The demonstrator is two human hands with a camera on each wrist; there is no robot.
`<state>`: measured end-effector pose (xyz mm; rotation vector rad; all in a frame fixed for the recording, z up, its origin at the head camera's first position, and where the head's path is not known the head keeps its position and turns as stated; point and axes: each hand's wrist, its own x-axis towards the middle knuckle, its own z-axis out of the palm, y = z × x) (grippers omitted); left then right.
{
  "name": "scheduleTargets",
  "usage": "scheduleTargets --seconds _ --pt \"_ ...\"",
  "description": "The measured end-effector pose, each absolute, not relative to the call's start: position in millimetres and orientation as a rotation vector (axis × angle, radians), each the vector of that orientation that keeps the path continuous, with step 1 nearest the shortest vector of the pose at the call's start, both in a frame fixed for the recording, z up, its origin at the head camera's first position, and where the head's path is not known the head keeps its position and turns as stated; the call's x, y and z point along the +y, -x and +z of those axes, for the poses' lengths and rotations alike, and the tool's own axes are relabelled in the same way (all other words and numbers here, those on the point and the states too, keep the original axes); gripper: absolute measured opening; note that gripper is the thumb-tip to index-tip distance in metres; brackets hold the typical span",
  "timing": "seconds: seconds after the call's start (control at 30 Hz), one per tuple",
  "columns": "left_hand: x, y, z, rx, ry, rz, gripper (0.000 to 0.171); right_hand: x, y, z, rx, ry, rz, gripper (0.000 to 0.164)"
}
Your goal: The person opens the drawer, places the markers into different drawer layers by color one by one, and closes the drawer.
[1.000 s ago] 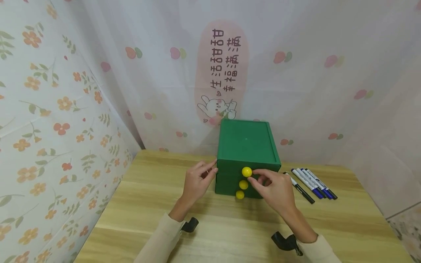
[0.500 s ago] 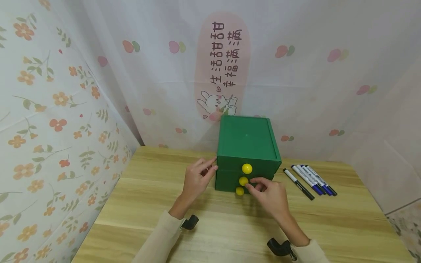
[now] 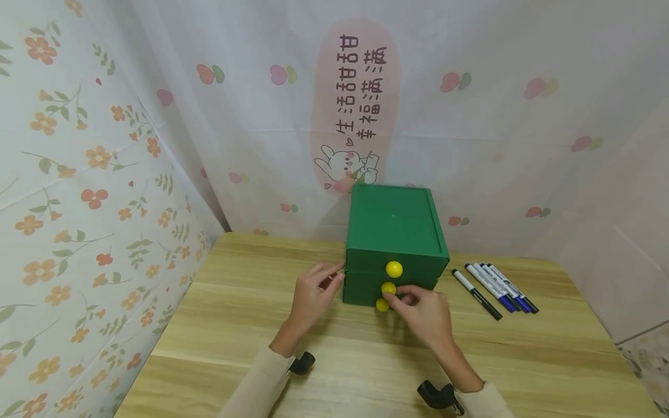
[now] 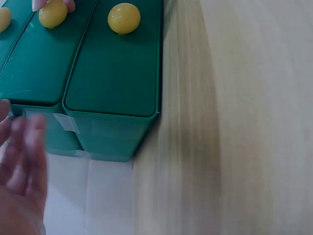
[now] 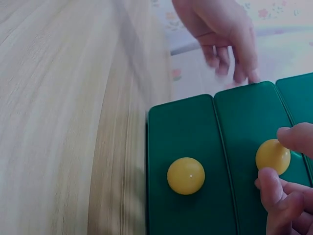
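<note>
A green drawer box has three stacked drawers, each with a round yellow knob on its front. With thumb and finger on either side, my right hand pinches the middle knob. Above it is the top knob, and below it the bottom knob. At the box's left side is my left hand, its fingertips right at the front corner and its fingers fairly straight in the left wrist view. All the drawer fronts look pushed in.
Several whiteboard markers lie on the wooden table to the right of the box. A printed curtain hangs close behind, and a floral one stands along the left.
My right hand has moved down from the top knob to the middle knob and now pinches it. My left hand stays at the box's left side.
</note>
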<state>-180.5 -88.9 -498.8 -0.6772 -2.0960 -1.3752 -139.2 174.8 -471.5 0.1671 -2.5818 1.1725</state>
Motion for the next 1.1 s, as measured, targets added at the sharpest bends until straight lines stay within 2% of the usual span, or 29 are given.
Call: scheduleTargets --seconds 0.2,0.57,1.1 --pt "-90 178 -505 -2.139 0.688 -1.432 0.024 172 140 -471 -2.588 -0.129 1.171 0.029" --pt "-93 181 -507 -2.163 0.732 -1.186 0.019 169 139 -470 -2.562 -0.163 1.11 0.023" --pt "-95 183 -504 -2.152 0.758 -1.225 0.019 166 129 -465 -2.557 -0.216 1.015 0.022"
